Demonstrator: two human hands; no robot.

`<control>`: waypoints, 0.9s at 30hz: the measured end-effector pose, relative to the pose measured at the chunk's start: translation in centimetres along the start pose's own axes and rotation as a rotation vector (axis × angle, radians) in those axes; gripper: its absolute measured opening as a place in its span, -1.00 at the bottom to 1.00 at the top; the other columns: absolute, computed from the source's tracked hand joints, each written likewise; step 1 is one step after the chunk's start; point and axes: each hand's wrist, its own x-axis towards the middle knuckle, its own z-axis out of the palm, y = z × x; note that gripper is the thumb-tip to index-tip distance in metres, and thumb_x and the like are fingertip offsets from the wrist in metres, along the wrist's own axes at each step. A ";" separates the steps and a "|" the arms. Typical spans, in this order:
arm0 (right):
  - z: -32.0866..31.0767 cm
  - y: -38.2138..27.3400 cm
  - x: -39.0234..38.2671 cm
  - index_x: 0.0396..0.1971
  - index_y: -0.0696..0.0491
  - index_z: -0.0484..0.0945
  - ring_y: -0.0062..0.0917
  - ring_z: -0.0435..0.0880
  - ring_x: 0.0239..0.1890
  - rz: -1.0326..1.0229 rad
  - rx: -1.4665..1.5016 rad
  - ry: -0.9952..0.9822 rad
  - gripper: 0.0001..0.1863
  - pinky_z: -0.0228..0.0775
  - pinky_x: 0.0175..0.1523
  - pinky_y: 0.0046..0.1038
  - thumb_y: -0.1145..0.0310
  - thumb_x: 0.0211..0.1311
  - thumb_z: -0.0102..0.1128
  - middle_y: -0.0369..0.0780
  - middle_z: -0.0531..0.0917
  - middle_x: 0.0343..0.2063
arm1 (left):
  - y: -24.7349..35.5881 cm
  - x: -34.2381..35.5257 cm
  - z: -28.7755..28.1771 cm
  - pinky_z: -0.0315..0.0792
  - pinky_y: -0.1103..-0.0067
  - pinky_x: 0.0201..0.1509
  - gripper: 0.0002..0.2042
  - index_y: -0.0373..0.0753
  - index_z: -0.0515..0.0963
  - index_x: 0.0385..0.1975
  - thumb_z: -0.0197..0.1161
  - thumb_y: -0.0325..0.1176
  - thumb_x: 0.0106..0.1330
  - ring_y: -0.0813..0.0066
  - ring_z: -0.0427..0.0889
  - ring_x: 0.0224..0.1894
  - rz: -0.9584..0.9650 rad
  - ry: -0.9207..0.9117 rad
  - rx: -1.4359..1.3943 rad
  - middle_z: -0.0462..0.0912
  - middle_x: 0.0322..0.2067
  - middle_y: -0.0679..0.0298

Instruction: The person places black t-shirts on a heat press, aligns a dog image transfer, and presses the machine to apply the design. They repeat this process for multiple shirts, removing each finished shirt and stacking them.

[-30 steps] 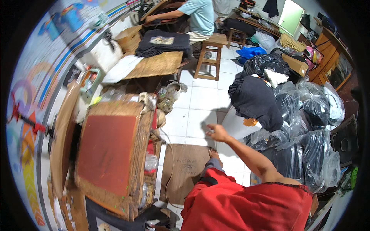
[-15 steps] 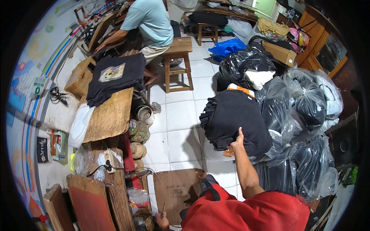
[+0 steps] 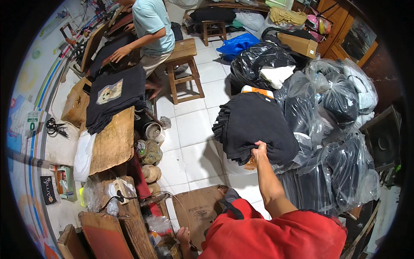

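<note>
Plastic bags (image 3: 340, 96) are lying heaped to the right of the fingers of the right hand (image 3: 260, 152), and a wooden stool (image 3: 183, 51) is standing well beyond those fingers, to their left. The black cloth pile (image 3: 258, 121) is spreading out just ahead of the same fingers, which are gripping its near edge, while a cardboard sheet (image 3: 189, 199) is lying lower down, to their left. The left hand (image 3: 184, 235) is hanging near the cardboard sheet's left edge, its fingers partly curling, though I cannot tell whether they are holding anything.
</note>
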 end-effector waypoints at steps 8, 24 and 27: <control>-11.6 0.8 -9.4 -0.33 0.05 0.41 -0.45 0.31 -0.61 -0.059 -0.237 -0.243 -0.71 0.03 -0.71 -0.53 0.58 -0.14 0.19 -0.19 0.50 -0.30 | 19.2 4.8 22.3 0.41 0.41 0.28 -0.34 -0.47 0.41 0.22 0.49 -0.23 0.20 0.25 0.56 0.20 0.244 -0.579 0.175 0.59 0.13 -0.06; -3.9 -17.8 -0.4 0.35 0.17 0.33 -0.09 0.25 0.44 -0.928 -1.147 0.148 0.05 0.06 0.49 -0.21 -0.29 0.00 0.39 0.04 0.34 0.36 | 36.9 3.1 49.7 0.40 0.40 0.27 0.01 -0.42 0.30 0.30 0.66 -0.11 -0.20 0.11 0.51 0.19 0.278 -0.426 0.003 0.48 0.19 -0.09; -5.6 -18.9 1.8 0.30 0.17 0.41 -0.18 0.39 0.36 -0.903 -1.195 -0.167 -0.20 0.20 0.42 -0.30 -0.01 0.16 0.38 0.02 0.43 0.31 | 32.3 -1.2 46.2 0.48 0.39 -0.09 -0.40 -0.37 0.56 -0.18 0.65 -0.13 -0.17 0.26 0.58 -0.20 0.479 -0.364 0.125 0.65 -0.23 0.07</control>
